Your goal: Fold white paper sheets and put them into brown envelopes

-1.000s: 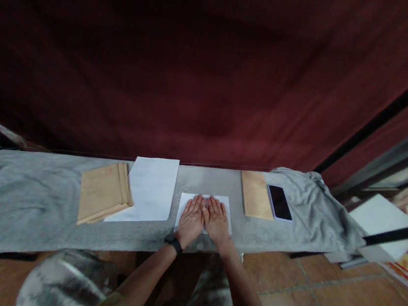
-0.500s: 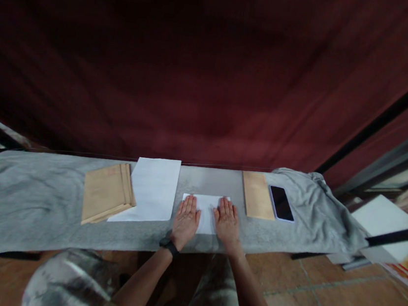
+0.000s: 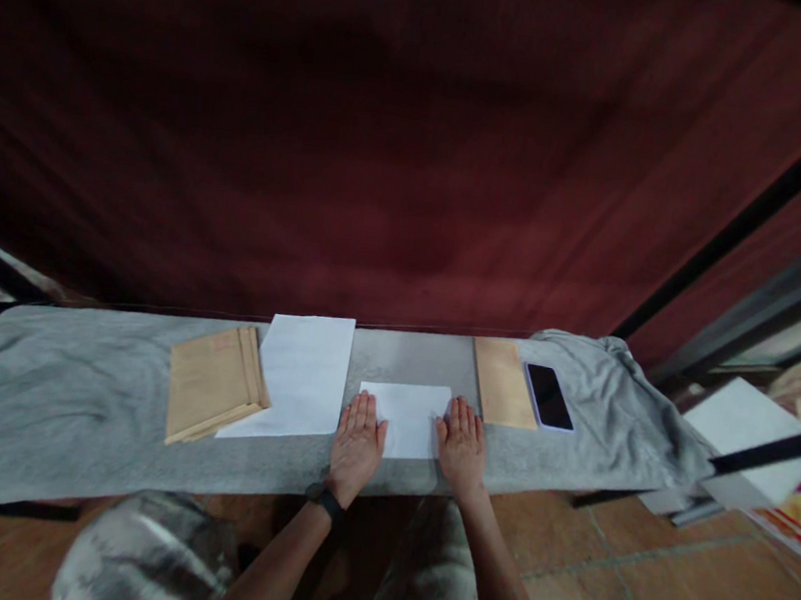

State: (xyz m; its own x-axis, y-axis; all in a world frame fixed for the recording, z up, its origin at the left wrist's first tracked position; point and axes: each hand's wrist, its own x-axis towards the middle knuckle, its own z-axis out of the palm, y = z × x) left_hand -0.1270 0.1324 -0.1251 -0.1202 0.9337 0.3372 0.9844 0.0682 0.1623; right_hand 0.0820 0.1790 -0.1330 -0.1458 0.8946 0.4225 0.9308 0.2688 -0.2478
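Observation:
A small white sheet of paper (image 3: 409,420), which looks folded, lies flat on the grey cloth in front of me. My left hand (image 3: 358,443) rests flat on its left edge, palm down, fingers stretched away from me. At the sheet's right edge my right hand (image 3: 461,446) also lies flat, its thumb side at the paper and its fingers straight. Neither hand grips anything. Larger white paper (image 3: 308,371) lies to the left of my left hand. A brown envelope (image 3: 505,383) is just beyond my right hand.
A stack of brown envelopes (image 3: 212,379) overlaps the larger paper's left side. To the right, a phone (image 3: 549,396) lies face up beside the single envelope. Grey cloth (image 3: 69,386) covers the narrow table. A dark red curtain (image 3: 417,166) hangs behind it, with black metal bars (image 3: 753,222) at the right.
Both hands have slid outward, apart from each other, to the sheet's left and right edges. More of the white sheet now shows between them.

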